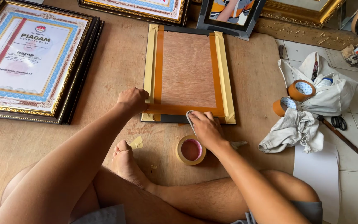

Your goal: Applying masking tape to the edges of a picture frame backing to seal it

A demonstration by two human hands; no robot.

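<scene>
Plywood sheet (104, 70) on the floor — a picture frame (189, 70) lies face down at its middle, backing taped in brown.

Framed certificates (30, 58) rest to the left; a white cloth (295, 130) and spare tape rolls (301, 90) sit to the right. Left hand (132, 101) presses closed on the frame's lower-left corner; right hand (206, 127) pinches a small rag (190, 120) against the bottom tape strip — tape roll (191, 150) just below. Judged stiff, light, glass-fronted and fragile; best held by its rails.
</scene>
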